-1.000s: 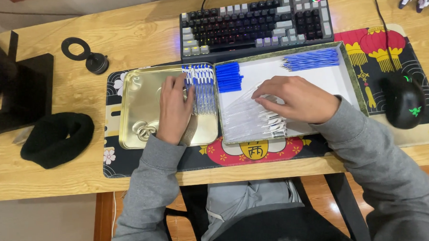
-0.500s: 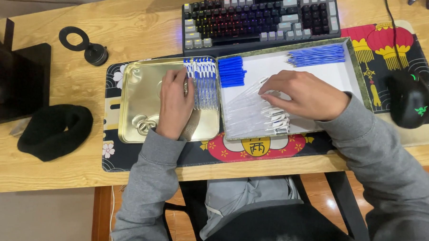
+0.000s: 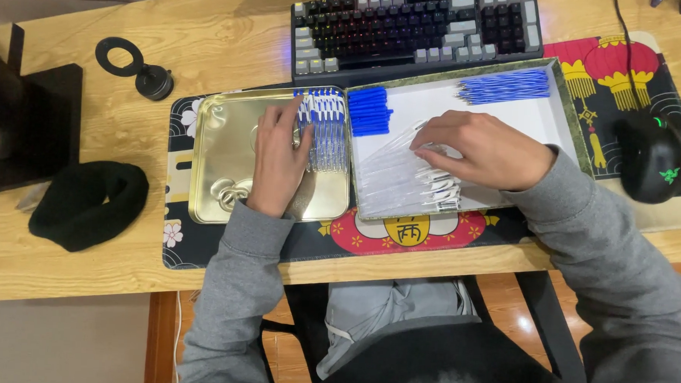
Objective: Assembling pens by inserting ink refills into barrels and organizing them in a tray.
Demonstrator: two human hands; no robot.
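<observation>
Two hands, left hand [image 3: 279, 163] and right hand [image 3: 484, 153]. One gold metal tray [image 3: 225, 146]. One white box lid [image 3: 509, 107]. One keyboard [image 3: 416, 24]. One black mouse [image 3: 651, 157]. One desk mat [image 3: 203, 243]. One black ring-shaped stand [image 3: 133, 67]. One black wrist cushion [image 3: 87, 204]. Three heaps of pen parts: blue caps [image 3: 370, 111], blue refills [image 3: 504, 85], clear barrels [image 3: 401, 182]; pieces too many to count. One row of assembled pens [image 3: 324, 127], number unclear.

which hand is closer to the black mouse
Right. The right hand rests in the white tray, a short way to the left of the black mouse; the left hand lies farther off in the gold tin.
</observation>
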